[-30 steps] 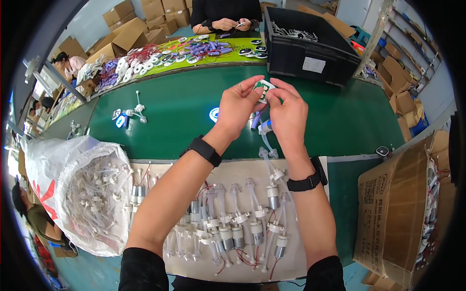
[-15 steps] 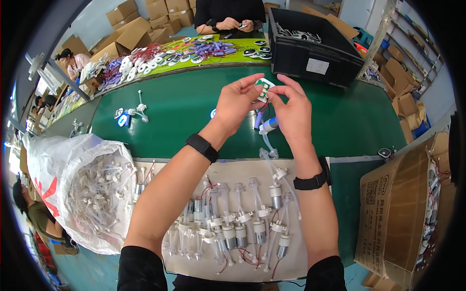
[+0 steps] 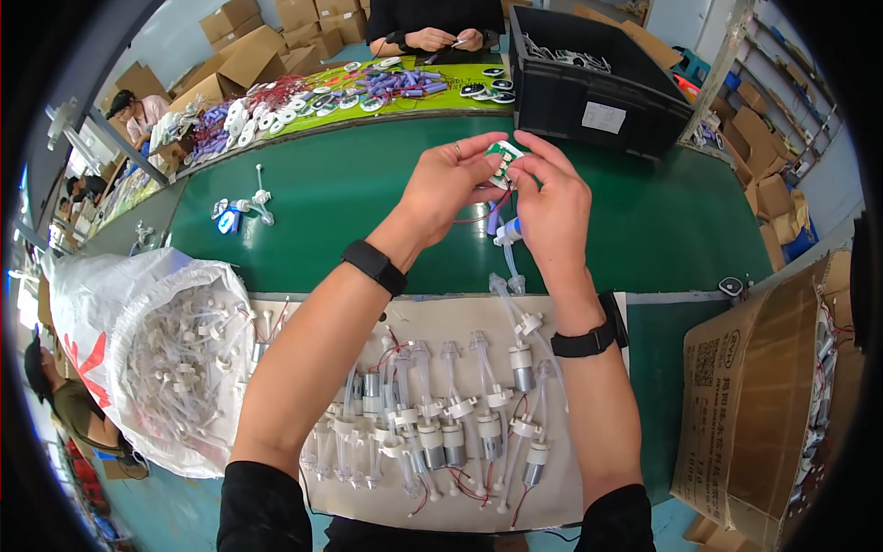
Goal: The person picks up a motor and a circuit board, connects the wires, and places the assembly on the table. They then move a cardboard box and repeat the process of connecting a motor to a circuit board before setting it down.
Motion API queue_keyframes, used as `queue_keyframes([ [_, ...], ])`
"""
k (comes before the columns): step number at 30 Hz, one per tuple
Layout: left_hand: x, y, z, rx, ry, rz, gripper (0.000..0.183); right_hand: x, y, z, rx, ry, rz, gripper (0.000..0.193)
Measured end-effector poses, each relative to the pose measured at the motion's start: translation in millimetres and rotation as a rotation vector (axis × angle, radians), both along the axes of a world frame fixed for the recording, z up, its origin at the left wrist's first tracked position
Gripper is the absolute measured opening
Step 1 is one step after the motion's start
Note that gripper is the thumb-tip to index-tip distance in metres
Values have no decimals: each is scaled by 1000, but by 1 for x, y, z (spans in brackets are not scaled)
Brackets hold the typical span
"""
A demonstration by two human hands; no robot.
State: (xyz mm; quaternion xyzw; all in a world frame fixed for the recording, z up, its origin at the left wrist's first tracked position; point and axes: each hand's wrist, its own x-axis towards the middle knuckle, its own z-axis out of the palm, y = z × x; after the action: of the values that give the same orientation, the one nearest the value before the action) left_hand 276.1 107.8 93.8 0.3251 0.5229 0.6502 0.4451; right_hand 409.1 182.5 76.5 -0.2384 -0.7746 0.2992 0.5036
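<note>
My left hand [image 3: 441, 189] pinches the left side of a small green circuit board [image 3: 503, 167] in a white casing, above the green table. Fingers of my right hand [image 3: 556, 201] are closed at its right edge; whether they pinch a wire or the board itself is hidden. A thin red wire [image 3: 476, 220] loops below the board. Partly behind my right hand are a purple cylindrical battery [image 3: 493, 221] and a blue-and-white pump motor [image 3: 508, 231] with clear tubing [image 3: 516, 283] running toward me.
Several small pump motors with tubes [image 3: 454, 442] lie on a beige sheet [image 3: 556, 501]. A white sack of tubing [image 3: 87, 313] stands left, a cardboard box [image 3: 736, 396] right, a black bin [image 3: 602, 87] far right. Across the table a co-worker's hands [image 3: 430, 40] hold a small part.
Both hands stay around the board with a slight shift of the fingers. The red wire now shows as a loop beneath my left hand. My left forearm has moved slightly left.
</note>
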Motion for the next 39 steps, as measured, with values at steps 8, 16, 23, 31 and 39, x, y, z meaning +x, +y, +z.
queue_keyframes([
  [8, -6, -2, 13, -67, 20, -91, 37, 3, -1, 5, 69, -40, 19, 6],
  [16, -12, -6, 22, -103, 106, -86, 36, 2, -6, 7, 151, -48, 16, 6],
  [23, -15, -7, 19, -124, 77, -83, 35, -2, -9, 3, 333, -62, -40, 6],
  [31, -9, -4, 12, -127, 44, -43, 35, -2, -6, -1, 236, -44, -7, 7],
  [39, -10, -12, 11, -104, 107, 14, 34, 0, -5, 4, 30, -100, 89, 6],
])
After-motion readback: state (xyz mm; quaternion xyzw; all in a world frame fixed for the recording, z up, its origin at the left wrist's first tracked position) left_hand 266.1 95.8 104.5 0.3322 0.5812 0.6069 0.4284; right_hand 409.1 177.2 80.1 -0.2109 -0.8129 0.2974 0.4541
